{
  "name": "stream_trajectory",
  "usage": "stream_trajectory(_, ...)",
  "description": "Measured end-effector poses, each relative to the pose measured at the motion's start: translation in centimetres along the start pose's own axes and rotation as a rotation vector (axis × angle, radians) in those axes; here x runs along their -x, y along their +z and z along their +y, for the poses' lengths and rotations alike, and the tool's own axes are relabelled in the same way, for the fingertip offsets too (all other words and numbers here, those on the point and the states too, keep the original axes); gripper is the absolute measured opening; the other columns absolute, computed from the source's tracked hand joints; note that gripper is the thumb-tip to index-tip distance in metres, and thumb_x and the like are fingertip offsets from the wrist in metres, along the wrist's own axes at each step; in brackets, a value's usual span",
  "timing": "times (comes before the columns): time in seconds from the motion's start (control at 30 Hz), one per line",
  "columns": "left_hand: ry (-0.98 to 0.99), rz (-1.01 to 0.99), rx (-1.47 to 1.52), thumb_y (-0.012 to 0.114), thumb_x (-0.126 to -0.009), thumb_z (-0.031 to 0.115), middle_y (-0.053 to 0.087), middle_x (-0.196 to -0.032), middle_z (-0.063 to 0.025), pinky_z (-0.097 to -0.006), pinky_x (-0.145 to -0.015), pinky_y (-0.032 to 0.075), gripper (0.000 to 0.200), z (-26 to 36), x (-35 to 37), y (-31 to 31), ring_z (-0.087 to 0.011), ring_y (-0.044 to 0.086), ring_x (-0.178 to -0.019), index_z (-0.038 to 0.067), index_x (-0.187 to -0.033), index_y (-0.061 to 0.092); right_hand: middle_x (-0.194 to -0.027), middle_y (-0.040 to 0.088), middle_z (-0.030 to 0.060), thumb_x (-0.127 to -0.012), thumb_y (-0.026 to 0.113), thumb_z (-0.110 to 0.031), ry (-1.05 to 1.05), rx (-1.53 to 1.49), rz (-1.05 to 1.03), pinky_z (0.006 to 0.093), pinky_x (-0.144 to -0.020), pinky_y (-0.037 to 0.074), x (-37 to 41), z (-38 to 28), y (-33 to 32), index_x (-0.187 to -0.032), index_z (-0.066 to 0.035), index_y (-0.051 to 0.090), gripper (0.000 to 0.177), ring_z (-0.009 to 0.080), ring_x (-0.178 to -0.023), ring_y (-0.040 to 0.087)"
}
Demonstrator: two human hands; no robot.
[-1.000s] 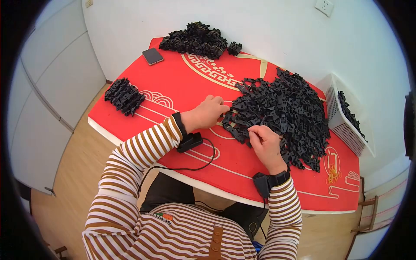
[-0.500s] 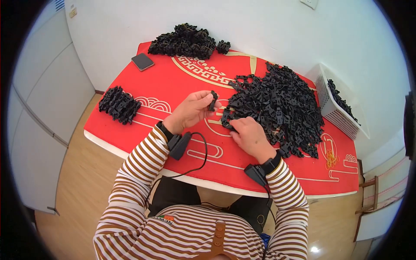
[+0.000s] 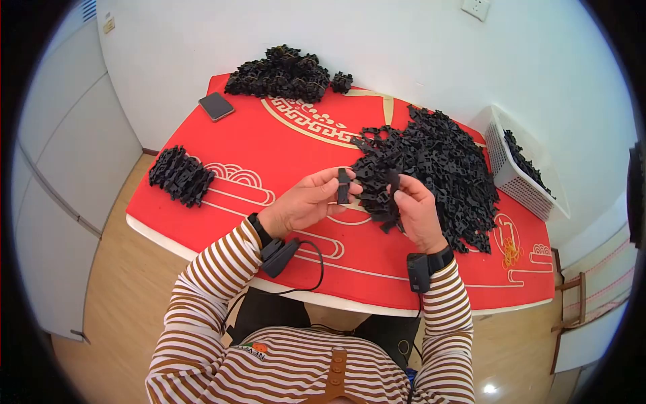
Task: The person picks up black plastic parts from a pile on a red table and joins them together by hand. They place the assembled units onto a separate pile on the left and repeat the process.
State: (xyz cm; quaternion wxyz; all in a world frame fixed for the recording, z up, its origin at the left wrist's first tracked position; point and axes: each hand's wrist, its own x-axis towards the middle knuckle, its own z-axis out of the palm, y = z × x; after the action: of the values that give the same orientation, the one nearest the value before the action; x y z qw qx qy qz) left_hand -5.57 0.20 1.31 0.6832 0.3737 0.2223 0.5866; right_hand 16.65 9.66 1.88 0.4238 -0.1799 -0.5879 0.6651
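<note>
Between thumb and fingers, my left hand (image 3: 311, 200) grips a small black plastic part (image 3: 343, 187), held upright above the red tablecloth. My right hand (image 3: 418, 210) pinches another black plastic piece (image 3: 393, 182) at the near-left side of a large heap of loose black parts (image 3: 437, 168). A gap separates the two held pieces. On the left of the table lies a row of black parts (image 3: 180, 176) packed side by side. Fine details of the held pieces are too small to make out.
Bundled black parts (image 3: 279, 75) are piled at the back, with a small bundle (image 3: 342, 83) beside them. A phone (image 3: 216, 106) lies at the back left. A white basket (image 3: 521, 176) holding black parts stands right. Yellow rubber bands (image 3: 513, 252) lie front right. Cables run from both wrists.
My right hand has lifted from the heap's edge with a black piece and turned upright. My left hand has shifted slightly lower and turned its part into clearer view. The camera view has shifted slightly.
</note>
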Motion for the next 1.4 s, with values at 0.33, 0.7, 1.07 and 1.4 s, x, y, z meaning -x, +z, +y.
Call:
stream_trajectory(0.33, 0.000, -0.004, -0.029, 0.046, -0.095, 0.009, 0.060, -0.110, -0.0156, -0.0239, -0.072, 0.054, 0.033, -0.4, -0.3, -0.2, -0.0173, 0.061, -0.096, 0.005, -0.127, 0.043, -0.101, 0.062, 0.0108, -0.095, 0.046, -0.012, 0.205, -0.432, -0.102, 0.0325, -0.074, 0.055, 0.3, 0.2, -0.9, -0.118, -0.004, 0.050, 0.025, 0.0187, -0.086, 0.064)
stream_trajectory(0.7, 0.062, 0.082, -0.140, 0.057, -0.086, -0.001, 0.061, -0.106, -0.0167, -0.0266, -0.074, 0.057, 0.028, -1.0, -0.3, -0.2, -0.0201, 0.064, -0.091, 0.004, -0.112, 0.048, -0.107, 0.059, 0.0128, -0.097, 0.043, -0.013, 0.225, -0.414, -0.213, 0.0308, -0.079, 0.052, 0.3, 0.6, -0.7, -0.126, -0.002, 0.044, 0.031, 0.0182, -0.093, 0.060)
stream_trajectory(1.07, 0.064, 0.095, -0.285, 0.059, -0.086, 0.003, 0.062, -0.103, -0.0122, -0.0268, -0.074, 0.056, 0.027, -1.1, -0.1, 0.1, -0.0159, 0.064, -0.087, 0.004, -0.111, 0.048, -0.115, 0.056, 0.0144, -0.093, 0.048, -0.006, 0.237, -0.446, -0.221, 0.0327, -0.085, 0.050, 0.5, 0.2, -0.1, -0.132, -0.001, 0.041, 0.040, 0.0204, -0.101, 0.057)
stream_trajectory(1.4, 0.063, 0.088, -0.293, 0.060, -0.086, 0.003, 0.062, -0.103, -0.0114, -0.0272, -0.075, 0.055, 0.029, -1.2, -0.1, 0.0, -0.0161, 0.063, -0.087, 0.004, -0.112, 0.047, -0.112, 0.056, 0.0121, -0.090, 0.053, -0.006, 0.234, -0.408, -0.239, 0.0321, -0.086, 0.049, 0.5, 0.7, -0.3, -0.132, -0.003, 0.040, 0.043, 0.0201, -0.099, 0.058)
